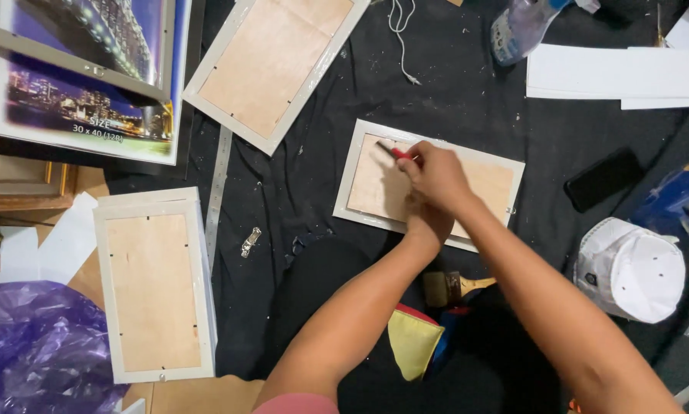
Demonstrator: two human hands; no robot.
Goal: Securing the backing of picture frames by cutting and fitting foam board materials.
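A white picture frame [505, 165] lies face down on the black cloth, its pale wooden backing up. My right hand [436, 175] is over the backing, closed around a red-handled tool [400, 153] whose tip points toward the frame's upper left corner. My left hand [427, 222] rests just below it on the frame's near edge, pressing down; its fingers are mostly hidden under the right hand.
Two more face-down frames lie at the left [154, 287] and top [271, 65]. A steel ruler [218, 192], a small metal hanger [251, 241], a white cap [632, 268], a black phone [603, 179], a brush [452, 287], a plastic bottle [521, 29], white boards [628, 73] and a purple bag [30, 345] surround me.
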